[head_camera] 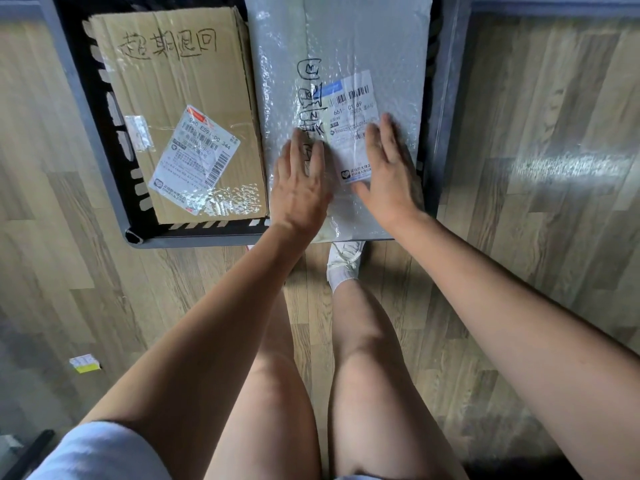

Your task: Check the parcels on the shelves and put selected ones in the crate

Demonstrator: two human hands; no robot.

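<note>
A black crate (104,109) with a grey frame stands on the floor below me. A brown cardboard box (180,98) with handwriting and a shipping label lies in its left half. A grey bubble-wrap parcel (346,39) with a white label and black marker writing lies in the right half, and its near end sticks out over the crate's front rim. My left hand (299,185) lies flat on the parcel's near part with straight fingers. My right hand (389,168) presses flat beside it, partly over the label.
Wood-pattern floor surrounds the crate. A small white and yellow scrap (85,364) lies on the floor at the left. My legs and a white shoe (346,258) stand just in front of the crate's near edge.
</note>
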